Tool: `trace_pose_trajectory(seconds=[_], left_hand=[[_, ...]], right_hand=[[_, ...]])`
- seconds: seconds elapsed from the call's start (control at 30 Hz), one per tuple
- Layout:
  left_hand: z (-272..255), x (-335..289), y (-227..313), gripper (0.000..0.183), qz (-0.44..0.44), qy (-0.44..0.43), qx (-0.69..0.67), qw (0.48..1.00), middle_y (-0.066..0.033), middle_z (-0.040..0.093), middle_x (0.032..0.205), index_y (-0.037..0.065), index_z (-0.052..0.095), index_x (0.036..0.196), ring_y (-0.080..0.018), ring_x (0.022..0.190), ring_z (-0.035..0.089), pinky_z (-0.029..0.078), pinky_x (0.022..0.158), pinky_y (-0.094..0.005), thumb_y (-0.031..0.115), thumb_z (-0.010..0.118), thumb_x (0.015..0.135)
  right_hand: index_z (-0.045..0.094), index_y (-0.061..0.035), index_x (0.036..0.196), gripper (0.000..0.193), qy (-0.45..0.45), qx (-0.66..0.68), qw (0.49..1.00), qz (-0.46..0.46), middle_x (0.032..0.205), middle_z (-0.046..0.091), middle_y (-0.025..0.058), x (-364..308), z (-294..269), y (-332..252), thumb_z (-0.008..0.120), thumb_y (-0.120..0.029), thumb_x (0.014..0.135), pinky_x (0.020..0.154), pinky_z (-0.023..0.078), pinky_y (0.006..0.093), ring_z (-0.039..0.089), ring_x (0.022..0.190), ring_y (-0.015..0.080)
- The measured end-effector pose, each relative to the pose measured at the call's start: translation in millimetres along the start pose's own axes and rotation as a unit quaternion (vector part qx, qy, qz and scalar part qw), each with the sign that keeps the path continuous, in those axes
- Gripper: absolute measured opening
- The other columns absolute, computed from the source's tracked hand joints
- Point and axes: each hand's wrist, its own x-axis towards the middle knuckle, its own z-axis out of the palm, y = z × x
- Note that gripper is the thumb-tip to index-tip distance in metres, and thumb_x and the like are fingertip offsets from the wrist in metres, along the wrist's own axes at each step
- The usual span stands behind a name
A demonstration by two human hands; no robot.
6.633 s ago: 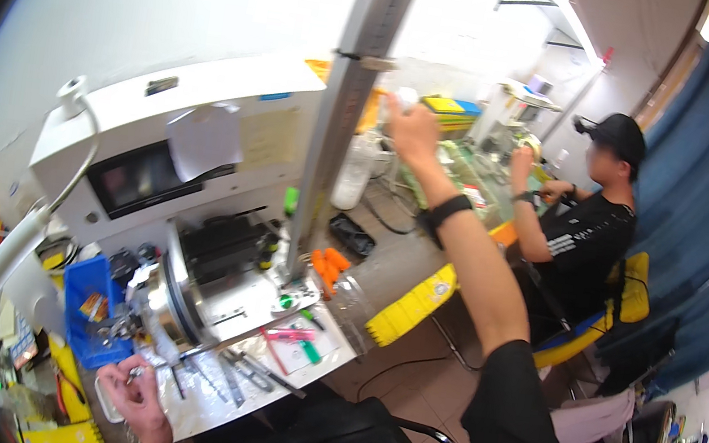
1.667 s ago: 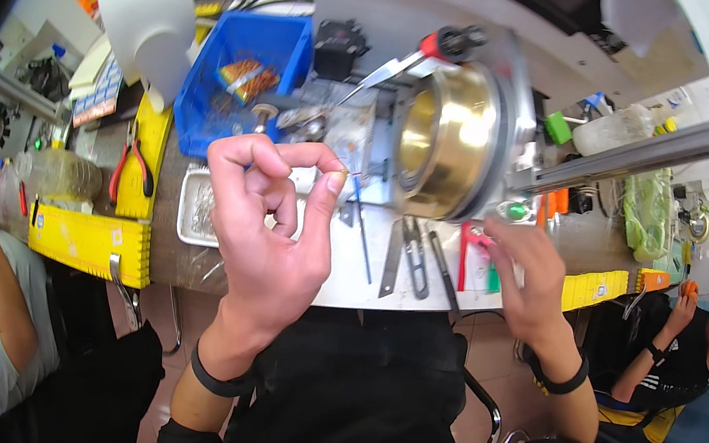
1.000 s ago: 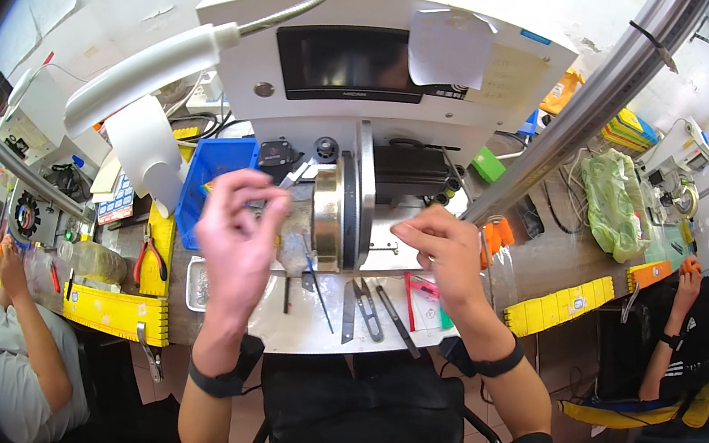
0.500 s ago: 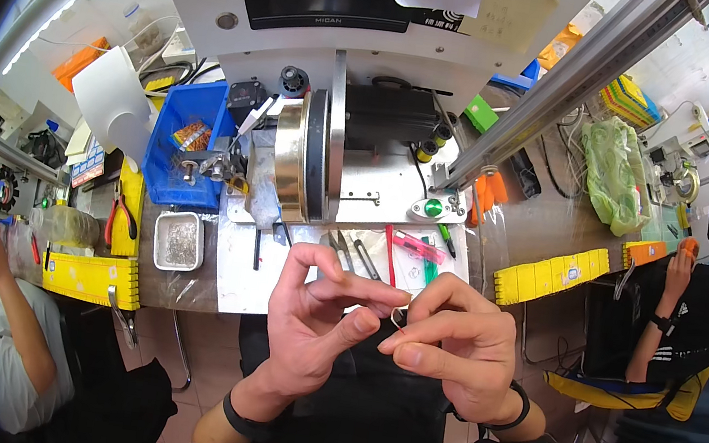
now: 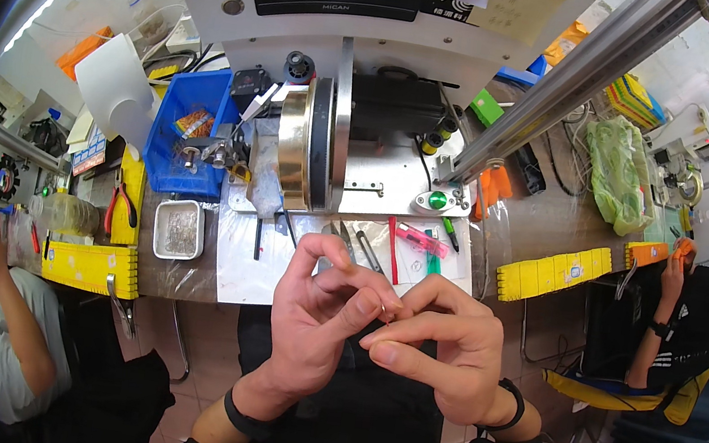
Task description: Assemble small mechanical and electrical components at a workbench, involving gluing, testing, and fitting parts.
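Note:
Just in front of the bench edge, both hands meet over my lap with their fingertips almost touching. Between them shows a tiny, thin, curved metal piece (image 5: pixel 385 309), too small to name. My left hand (image 5: pixel 315 320) pinches it between thumb and fingertips. The fingers of my right hand (image 5: pixel 449 353) are closed in a pinch at its lower end, thumb against forefinger; the tips hide most of it. Beyond the hands, tweezers (image 5: pixel 368 251), a red stick-like tool (image 5: pixel 393 250) and a pink clear-plastic item (image 5: pixel 421 241) lie on a white sheet (image 5: pixel 234 282).
A machine with a brass-coloured wheel (image 5: pixel 294 150) stands ahead. To its left are a blue bin (image 5: pixel 167 168), a white tray (image 5: pixel 158 235) of small parts and red pliers (image 5: pixel 121 205). Yellow strips (image 5: pixel 556 272) line the bench edge. People sit at both sides.
The left thumb has closed in on the metal piece, which shows less now. The right fingertips have shifted slightly left. The view has tilted a little.

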Motion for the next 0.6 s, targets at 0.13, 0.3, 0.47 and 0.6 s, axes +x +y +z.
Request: trace_pose_trajectory(seconds=[0.13,0.3,0.47,0.6], left_hand=[[-1,3,1,0.032,-0.026,0.001,-0.022,0.999,-0.0138,0.068,0.092,0.007,0.035,0.109,-0.0176,0.087,0.064,0.051,0.081,-0.0305,0.006,0.063,0.094],[-4,2,4,0.034,-0.060,-0.006,-0.065,0.996,-0.0116,0.068,0.092,0.007,0.035,0.110,-0.0158,0.087,0.062,0.048,0.080,-0.0288,0.008,0.064,0.094],[-2,0,8,0.034,-0.074,-0.003,-0.086,0.994,-0.0111,0.067,0.091,0.007,0.035,0.111,-0.0166,0.088,0.062,0.047,0.082,-0.0297,0.007,0.064,0.093],[-1,-1,9,0.033,-0.064,-0.004,-0.087,0.994,-0.0115,0.067,0.091,0.007,0.035,0.112,-0.0167,0.089,0.062,0.046,0.082,-0.0298,0.005,0.062,0.093]], right_hand=[[0.075,-0.0047,0.090,0.015,0.037,-0.166,0.981,-0.095,0.082,0.059,0.0053,0,5,1,0.078,-0.006,0.075,0.058,0.042,0.0253,0.054,0.067,0.0138],[0.073,-0.0034,0.090,0.023,0.061,-0.199,0.972,-0.109,0.082,0.059,0.0080,-1,8,-5,0.082,-0.008,0.070,0.057,0.044,0.0252,0.056,0.064,0.0161],[0.072,-0.0023,0.091,0.025,0.056,-0.185,0.976,-0.099,0.083,0.058,0.0089,-3,9,-13,0.083,-0.008,0.069,0.059,0.045,0.0244,0.057,0.065,0.0160],[0.073,-0.0031,0.095,0.029,0.067,-0.180,0.977,-0.094,0.083,0.058,0.0080,-5,10,-14,0.083,-0.006,0.068,0.058,0.044,0.0232,0.056,0.065,0.0144]])
